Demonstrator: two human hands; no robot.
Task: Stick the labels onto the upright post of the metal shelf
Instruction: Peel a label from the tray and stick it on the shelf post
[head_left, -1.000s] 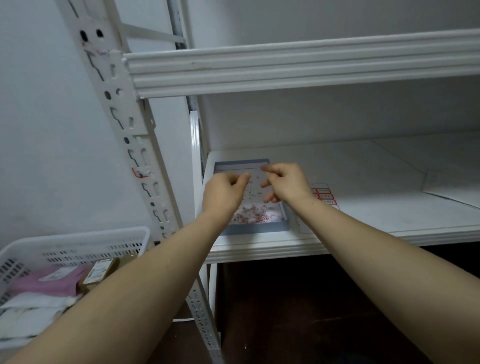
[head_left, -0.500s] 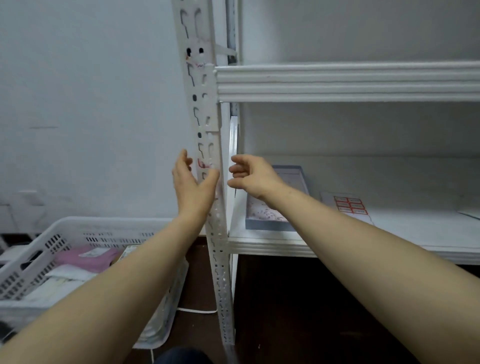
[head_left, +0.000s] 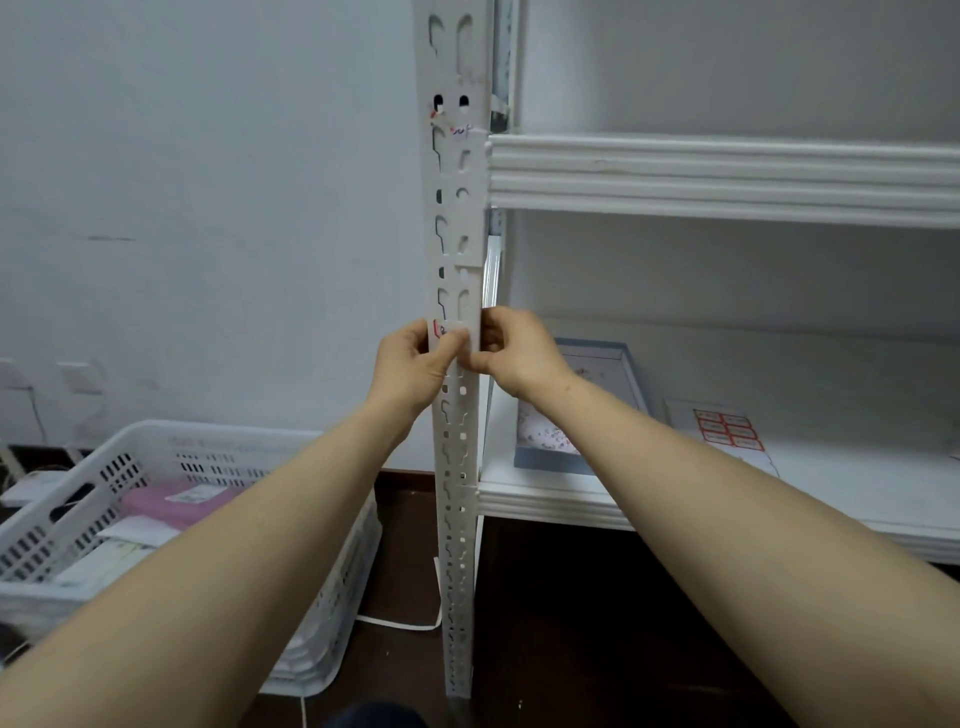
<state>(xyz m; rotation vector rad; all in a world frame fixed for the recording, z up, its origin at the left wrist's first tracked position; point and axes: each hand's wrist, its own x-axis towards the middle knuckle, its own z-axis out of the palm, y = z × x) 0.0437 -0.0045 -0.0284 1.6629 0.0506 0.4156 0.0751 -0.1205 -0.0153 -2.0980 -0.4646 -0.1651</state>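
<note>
As both arms are stretching forward, left hand (head_left: 413, 366): curling round the upright post (head_left: 457, 234), thumb pressing the label (head_left: 441, 330).
right hand (head_left: 519, 356): pinching the label's right end.
label: lying crosswise between them, touching both.
upright post: running vertical, dead ahead.

Both bare forearms reach forward and converge, left hand (head_left: 413, 366) and right hand (head_left: 517, 353) side by side with fingers curled, thumbs close together, each pinching the upright post (head_left: 457, 234).
</note>
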